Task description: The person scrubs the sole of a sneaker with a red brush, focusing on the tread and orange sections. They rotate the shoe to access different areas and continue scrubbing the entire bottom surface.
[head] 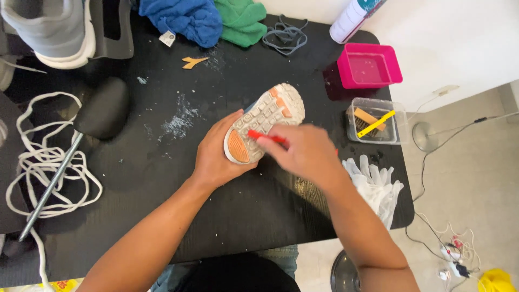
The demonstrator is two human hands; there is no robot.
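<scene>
A sneaker (270,113) lies sole-up over the black table (216,189), its tread pale with orange patches. My left hand (216,154) grips it from the left side, near the heel end. My right hand (303,151) is blurred and is closed on a small red brush (265,137), whose head rests against the sole. The rest of the brush is hidden inside the fist.
A pink tub (370,65) and a clear box (376,120) with brushes stand at the right. White gloves (376,186) lie beside my right arm. Blue and green cloths (211,19), grey laces (285,35), another shoe (51,30), a shoe tree (97,111) and white laces (46,162) fill the back and left.
</scene>
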